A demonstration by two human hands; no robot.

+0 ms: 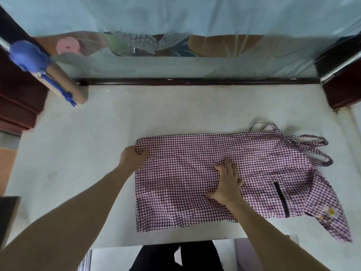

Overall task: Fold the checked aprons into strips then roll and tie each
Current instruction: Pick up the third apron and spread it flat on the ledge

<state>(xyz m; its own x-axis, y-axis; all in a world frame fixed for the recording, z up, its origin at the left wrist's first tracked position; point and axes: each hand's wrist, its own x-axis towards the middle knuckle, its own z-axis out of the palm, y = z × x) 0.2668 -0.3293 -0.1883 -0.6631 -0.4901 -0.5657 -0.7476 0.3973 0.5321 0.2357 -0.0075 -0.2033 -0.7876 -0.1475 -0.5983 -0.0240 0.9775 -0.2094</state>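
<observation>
The left hand (132, 156) has a closed grip on the far left corner of the checked apron (185, 153), its fingers curled round the cloth's edge and pinching it. The right hand (227, 182) has no grip at all: it lies flat with fingers spread and straight, palm pressing down on the middle of the apron just beside a fold line that runs off to the right. Both bare forearms reach in from the near edge of the view.

The apron is purple-and-white gingham, spread out on the right half of the pale table (78, 153), lying lengthwise from left to right. Its left part lies fairly flat; its right part is rumpled and trails toward the table's near right corner. A dark trim strip (281, 198) runs down the cloth to the right of the pressing hand, and a small daisy motif (331, 211) shows on the rumpled end. The checked straps (306, 143) loop out at the far right, resting on the table.

At the far left corner of the table stands a wooden piece with a blue object (29, 55) on it, blurred. A translucent plastic sheet (175, 26) hangs behind the table's far edge.
</observation>
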